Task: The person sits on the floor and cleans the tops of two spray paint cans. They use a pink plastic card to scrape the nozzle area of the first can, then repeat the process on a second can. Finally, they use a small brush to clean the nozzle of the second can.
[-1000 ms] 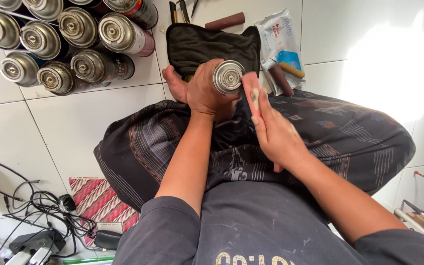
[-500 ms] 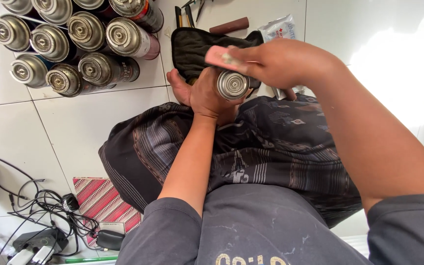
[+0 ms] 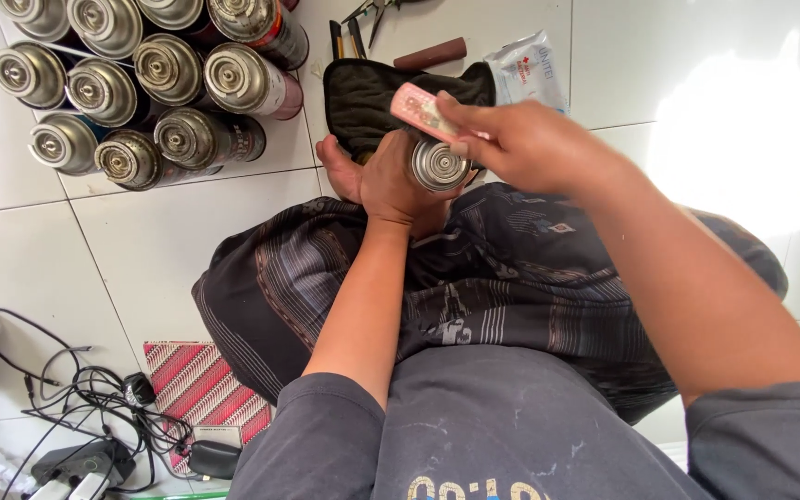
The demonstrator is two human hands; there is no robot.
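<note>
gripping metal can, pink lighter

Can in left hand: only its metal top shows, body hidden under the fingers. Small pink object in right hand: near end covered by fingertips, kind unclear, slightly blurred. Dark cloth beyond both hands, partly hidden behind them. Cluster of cans far left of the left hand, top row cut by the edge. Pliers above, cut off.
</note>
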